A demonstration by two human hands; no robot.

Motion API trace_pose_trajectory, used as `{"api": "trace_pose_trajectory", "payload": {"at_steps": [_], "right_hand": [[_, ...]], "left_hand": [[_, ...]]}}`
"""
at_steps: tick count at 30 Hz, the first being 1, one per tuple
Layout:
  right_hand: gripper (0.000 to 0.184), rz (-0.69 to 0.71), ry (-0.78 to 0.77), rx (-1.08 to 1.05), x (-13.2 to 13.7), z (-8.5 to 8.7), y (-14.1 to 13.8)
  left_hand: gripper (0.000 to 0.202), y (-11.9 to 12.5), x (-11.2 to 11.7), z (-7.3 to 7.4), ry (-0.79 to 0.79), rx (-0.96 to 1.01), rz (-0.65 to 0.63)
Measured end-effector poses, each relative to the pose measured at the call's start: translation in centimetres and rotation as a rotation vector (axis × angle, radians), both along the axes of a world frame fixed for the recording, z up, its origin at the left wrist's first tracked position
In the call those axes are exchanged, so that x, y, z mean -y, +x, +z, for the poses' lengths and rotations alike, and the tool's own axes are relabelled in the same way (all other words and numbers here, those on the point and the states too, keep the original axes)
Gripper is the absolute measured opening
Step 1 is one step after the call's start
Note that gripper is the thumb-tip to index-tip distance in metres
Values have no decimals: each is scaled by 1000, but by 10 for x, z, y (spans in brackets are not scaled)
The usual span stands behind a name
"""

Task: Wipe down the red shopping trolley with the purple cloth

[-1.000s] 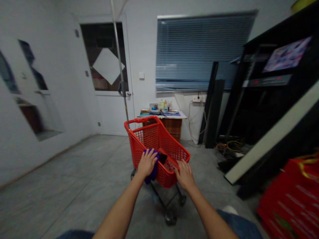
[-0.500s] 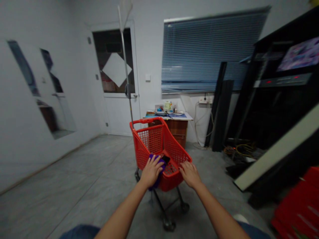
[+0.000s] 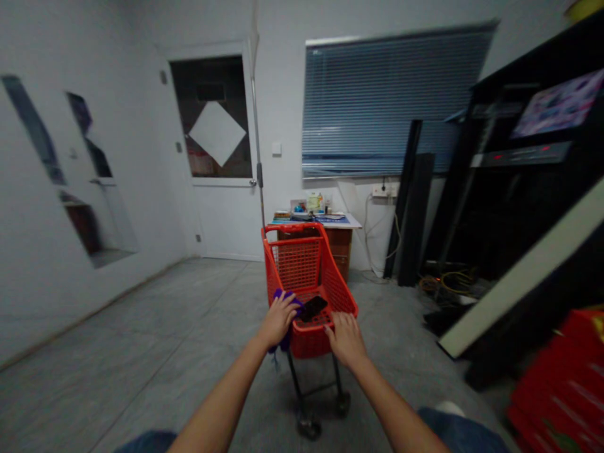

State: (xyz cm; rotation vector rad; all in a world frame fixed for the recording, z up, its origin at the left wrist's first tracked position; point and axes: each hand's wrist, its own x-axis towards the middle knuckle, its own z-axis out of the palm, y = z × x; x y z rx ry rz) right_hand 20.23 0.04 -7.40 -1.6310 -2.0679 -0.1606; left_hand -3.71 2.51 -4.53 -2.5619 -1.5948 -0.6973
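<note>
A red shopping cart [image 3: 340, 283] stands on the grey floor [image 3: 155, 352], directly in front of the person, its low end near and its handle at the far end. In its basket lies a flat black object [image 3: 314, 308] that looks like a phone. A purple cloth [image 3: 285, 344] hangs over the left side of the near rim. The left hand [image 3: 277, 319] lies over the cloth, fingers reaching across the rim; the right hand [image 3: 346, 336] rests at the opposite near corner, fingers on the edge. The two hands are well apart, and how firmly either one closes cannot be told.

Beyond the handle a thin pole [image 3: 257, 126] rises; whether it is fixed to the cart is unclear. Farther back, a brown desk [image 3: 340, 248] bearing small items stands below a blue window blind [image 3: 377, 107], with a white door [image 3: 226, 220] to the left. On the right are a lit screen [image 3: 561, 104] and, nearer, a red bag-like object [image 3: 561, 377].
</note>
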Motion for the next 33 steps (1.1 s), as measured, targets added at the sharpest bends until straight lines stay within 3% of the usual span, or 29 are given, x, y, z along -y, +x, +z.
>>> {"api": "trace_pose_trajectory", "payload": {"at_steps": [5,8,12,16,19,22,25,29,33], "right_hand": [[50,6,-3,-29,-2,0,-8],[50,75,-52,-13,-4,6,-3],[45,152,-81,6,-8,12,-1],[47,173,-100,0,-8,11,-9],[49,182,-125,-1,-9,10,-12],[49,192,-147,10,-13,11,-4],[50,167,-140,18,-17,16,9],[45,133,-113,10,-14,20,11],[44,90,-86,-18,-6,18,-10]], "left_hand": [[38,11,26,-17,109,-71,-43],[42,5,21,-14,112,-101,1],[46,5,7,-16,138,-35,169],[49,43,18,-41,223,47,331],[54,75,34,-55,253,42,319],[55,81,37,-50,234,-11,212],[49,55,28,-32,188,-93,136],[44,20,20,-16,184,-121,247],[43,31,26,-23,209,-78,401]]}}
